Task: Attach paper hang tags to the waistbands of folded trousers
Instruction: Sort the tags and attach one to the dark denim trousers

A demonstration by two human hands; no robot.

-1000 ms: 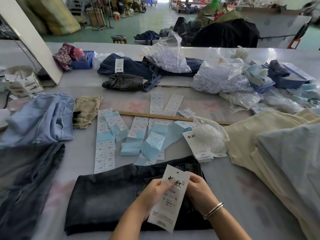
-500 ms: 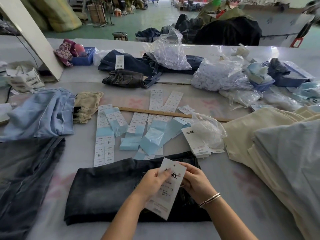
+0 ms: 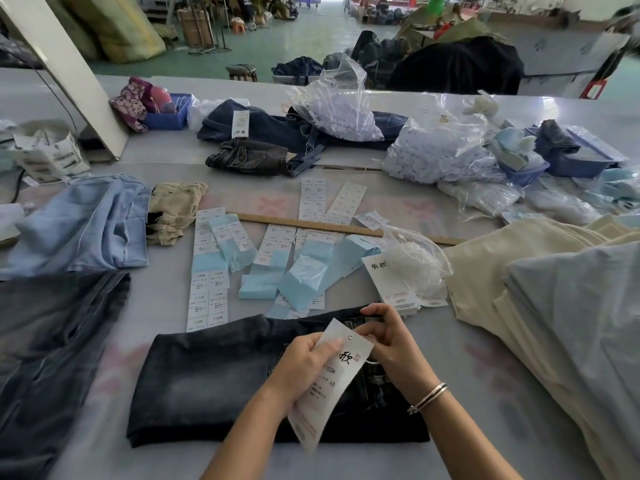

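Both hands are busy over the folded dark trousers (image 3: 214, 382) lying flat on the bench (image 3: 467, 393) right in front. The left hand (image 3: 304, 365) pinches a white paper hang tag (image 3: 329, 386) along its left edge, thumb on top, so the card stands tilted above the denim. The right hand (image 3: 391, 341) has its fingers curled at the tag's top corner near the punched hole, over the waistband end; can't tell if it's holding a string or anything. A silver bracelet (image 3: 427, 398) sits on that wrist. Just beyond the trousers there's a stack of spare tags (image 3: 388, 285), blue-and-white sticker strips (image 3: 207, 271) and a wooden ruler (image 3: 311, 226). Cream folded trousers (image 3: 502, 271) are piled to the right.
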